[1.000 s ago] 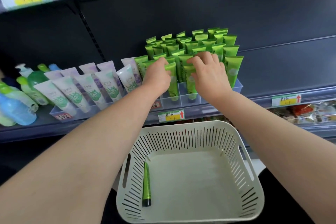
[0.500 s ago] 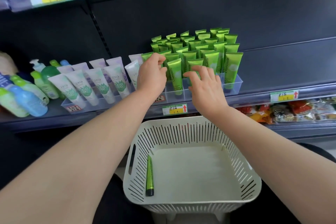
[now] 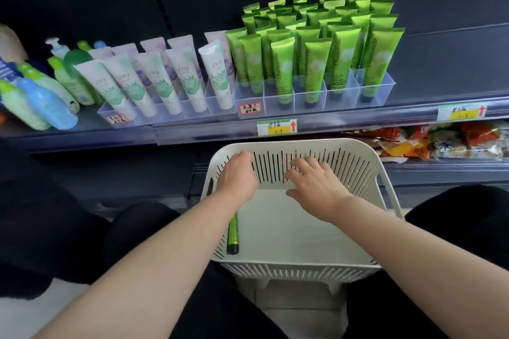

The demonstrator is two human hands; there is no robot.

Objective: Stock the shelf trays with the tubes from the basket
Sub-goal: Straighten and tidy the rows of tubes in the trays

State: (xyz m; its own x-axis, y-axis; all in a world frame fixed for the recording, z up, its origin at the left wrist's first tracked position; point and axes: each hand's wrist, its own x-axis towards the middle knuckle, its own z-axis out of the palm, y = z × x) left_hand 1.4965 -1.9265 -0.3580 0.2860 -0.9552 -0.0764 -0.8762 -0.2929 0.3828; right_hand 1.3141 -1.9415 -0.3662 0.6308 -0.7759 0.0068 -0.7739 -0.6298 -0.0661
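A white slotted basket (image 3: 385, 173) sits below the shelf, between my knees. One green tube (image 3: 232, 234) lies along its left wall, partly under my left forearm. Both hands hover inside the basket near its far wall and hold nothing. My left hand (image 3: 238, 176) has loosely curled fingers. My right hand (image 3: 314, 181) has its fingers spread. On the shelf above, a clear divided tray (image 3: 382, 91) holds several rows of upright green tubes (image 3: 316, 63).
Left of the green tubes, a second clear tray (image 3: 110, 115) holds white tubes (image 3: 165, 80). Green and blue bottles (image 3: 46, 102) lie at the far left. Snack packets (image 3: 440, 140) fill the lower shelf at right. Yellow price tags (image 3: 276, 127) line the shelf edge.
Both hands have left the green tubes on the shelf and dropped down into the basket. The camera has tilted downward.
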